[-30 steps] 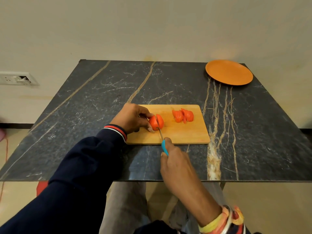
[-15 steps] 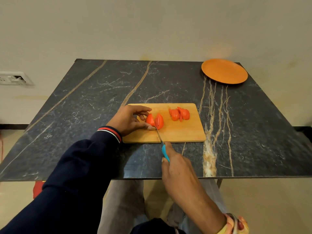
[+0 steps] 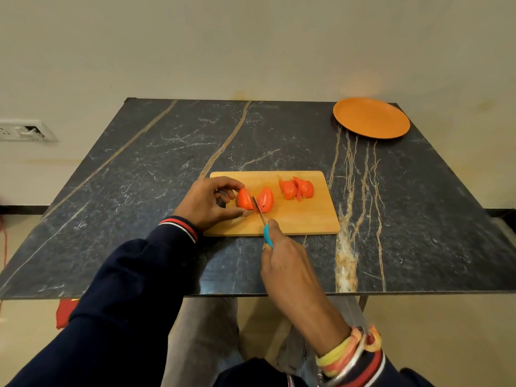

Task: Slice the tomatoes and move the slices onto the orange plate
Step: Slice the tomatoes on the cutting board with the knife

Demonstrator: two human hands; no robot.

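On the wooden cutting board point(image 3: 307, 219) a tomato lies cut in two. My left hand point(image 3: 208, 203) pinches the left tomato half point(image 3: 244, 199) between thumb and fingers. The right tomato half point(image 3: 265, 200) has tipped away, cut face showing. My right hand point(image 3: 282, 255) grips a knife point(image 3: 259, 212) by its blue handle, blade standing between the two halves. A pile of tomato slices point(image 3: 296, 188) rests further right on the board. The orange plate point(image 3: 371, 117) sits bare at the table's far right corner.
The board lies near the front middle of a dark marble table point(image 3: 139, 177) against a pale wall. A wall socket point(image 3: 25, 131) is at the left. My knees show below the table's front edge.
The knife has cut through the tomato; its two halves have fallen apart, the right one tipping away. My left hand stays on the left half.
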